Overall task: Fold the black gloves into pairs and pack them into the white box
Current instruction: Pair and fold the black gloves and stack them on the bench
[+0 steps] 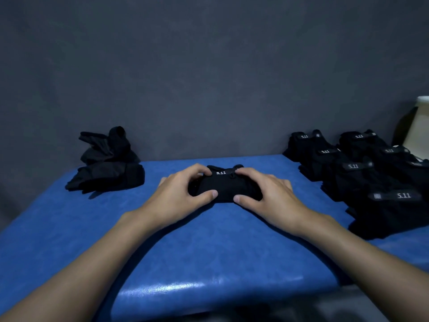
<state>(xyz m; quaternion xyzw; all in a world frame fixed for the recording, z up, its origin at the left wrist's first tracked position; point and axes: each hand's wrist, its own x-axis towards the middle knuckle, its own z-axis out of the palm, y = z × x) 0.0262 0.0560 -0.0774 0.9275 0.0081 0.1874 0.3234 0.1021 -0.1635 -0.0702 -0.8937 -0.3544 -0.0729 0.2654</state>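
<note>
A folded bundle of black gloves point(226, 185) with a white "5.11" mark lies at the middle of the blue table point(209, 247). My left hand point(183, 194) grips its left end, thumb in front and fingers curled over the back. My right hand point(267, 194) grips the right end the same way. Several folded glove pairs point(362, 173) with grey "5.11" tabs lie in rows at the right. A loose heap of unfolded black gloves point(108, 161) sits at the back left. The white box point(420, 131) shows only partly at the far right edge.
A dark grey wall point(209, 77) rises directly behind the table. The table's near edge point(209, 296) runs across the bottom of the view, with bare blue surface between my forearms.
</note>
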